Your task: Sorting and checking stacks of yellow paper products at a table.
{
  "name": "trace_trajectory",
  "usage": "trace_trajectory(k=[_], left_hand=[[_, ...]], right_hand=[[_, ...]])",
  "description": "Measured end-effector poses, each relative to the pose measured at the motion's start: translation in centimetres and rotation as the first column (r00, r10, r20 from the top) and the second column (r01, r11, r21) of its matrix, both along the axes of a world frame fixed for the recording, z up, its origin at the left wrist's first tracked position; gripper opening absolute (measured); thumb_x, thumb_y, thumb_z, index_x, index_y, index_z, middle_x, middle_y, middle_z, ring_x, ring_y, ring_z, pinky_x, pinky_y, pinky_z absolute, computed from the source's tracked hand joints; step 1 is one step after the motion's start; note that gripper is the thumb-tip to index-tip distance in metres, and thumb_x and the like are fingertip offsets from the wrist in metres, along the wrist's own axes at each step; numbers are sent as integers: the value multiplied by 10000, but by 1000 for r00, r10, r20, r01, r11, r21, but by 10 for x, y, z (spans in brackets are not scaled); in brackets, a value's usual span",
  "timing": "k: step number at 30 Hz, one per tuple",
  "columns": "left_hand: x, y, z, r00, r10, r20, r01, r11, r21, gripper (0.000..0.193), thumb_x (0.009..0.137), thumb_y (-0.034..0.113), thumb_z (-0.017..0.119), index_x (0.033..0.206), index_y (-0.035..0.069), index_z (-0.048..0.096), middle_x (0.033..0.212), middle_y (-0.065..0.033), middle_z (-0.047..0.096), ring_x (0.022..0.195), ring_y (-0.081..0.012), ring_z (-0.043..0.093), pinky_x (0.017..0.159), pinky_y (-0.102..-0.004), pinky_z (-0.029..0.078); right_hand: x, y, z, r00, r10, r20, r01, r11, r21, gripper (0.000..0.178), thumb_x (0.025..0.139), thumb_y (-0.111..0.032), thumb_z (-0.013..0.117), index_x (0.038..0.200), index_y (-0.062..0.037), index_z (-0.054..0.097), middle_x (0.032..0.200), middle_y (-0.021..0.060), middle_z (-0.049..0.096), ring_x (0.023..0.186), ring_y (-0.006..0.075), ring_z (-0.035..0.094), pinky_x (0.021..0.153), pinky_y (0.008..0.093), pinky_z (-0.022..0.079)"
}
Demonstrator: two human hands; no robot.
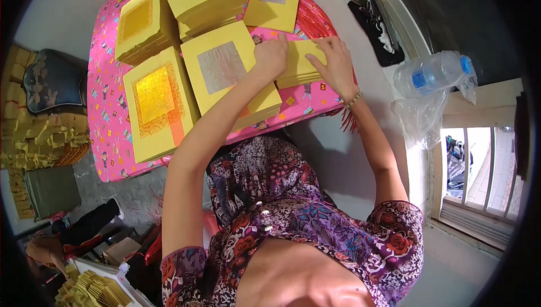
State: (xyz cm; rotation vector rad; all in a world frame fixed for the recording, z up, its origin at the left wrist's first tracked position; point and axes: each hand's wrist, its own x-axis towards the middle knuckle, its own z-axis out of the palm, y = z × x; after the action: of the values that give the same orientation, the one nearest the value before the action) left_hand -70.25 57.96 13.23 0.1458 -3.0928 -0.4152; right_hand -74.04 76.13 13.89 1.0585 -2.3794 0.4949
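A low yellow paper stack (298,62) lies between the two hands at the right side of the table's pink printed cover (107,138), near the edge closest to the person; its layered side faces the body.

The left hand (271,58) is at the stack's left edge, its forearm crossing over a taller yellow stack with a silver square (220,64); its fingers are bunched and partly hidden, so I cannot tell whether they pinch any sheets; the right hand (336,63) lies over the far right corner, thumb spread from the bent fingers and resting on the top; whether it squeezes the paper I cannot tell; a beaded bracelet (353,100) circles that wrist.

Left of the silver-faced stack stands one with a gold square (153,97); beyond the hands lies a thinner yellow pile (274,16), with red strands (315,16) beside it; a clear plastic bottle (437,74) lies off to the right.
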Motion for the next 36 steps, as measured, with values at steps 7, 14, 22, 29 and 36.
trace_trajectory(k=[7,14,22,29,36], left_hand=[[9,-14,4,857,-72,-511,116,992,55,438,731,72,657,1134,5,500,1042,-252,548,1010,-351,553,809,-425,486],[96,-55,54,960,-140,-242,216,922,321,354,781,172,659,1082,31,538,1000,-170,591,907,-324,594,773,-399,482],[184,-84,42,979,-100,-176,147,949,279,472,678,256,785,1017,52,528,938,-131,553,908,-298,569,783,-378,471],[194,-82,32,978,-99,-186,151,944,292,428,654,178,801,951,45,523,900,-109,546,896,-286,570,767,-384,469],[194,-87,32,970,-110,-216,189,900,393,235,724,132,749,824,3,581,778,-92,596,719,-225,608,672,-331,491]], right_hand=[[-9,4,-28,988,10,154,-36,985,170,302,813,-350,647,1026,-136,655,988,77,556,941,274,521,800,422,426],[-17,4,-18,991,9,131,-35,980,195,284,823,-328,638,1014,-118,655,969,79,570,913,281,539,790,426,425],[42,-37,62,885,409,224,-395,912,-106,226,818,-222,656,969,-56,633,879,93,596,845,270,583,768,382,449],[84,-58,55,721,553,417,-641,762,98,305,747,-250,712,945,-41,610,900,78,579,855,266,577,754,371,469],[79,-61,49,728,560,396,-658,733,173,272,737,-250,710,908,-62,613,868,70,564,844,262,572,736,384,466]])
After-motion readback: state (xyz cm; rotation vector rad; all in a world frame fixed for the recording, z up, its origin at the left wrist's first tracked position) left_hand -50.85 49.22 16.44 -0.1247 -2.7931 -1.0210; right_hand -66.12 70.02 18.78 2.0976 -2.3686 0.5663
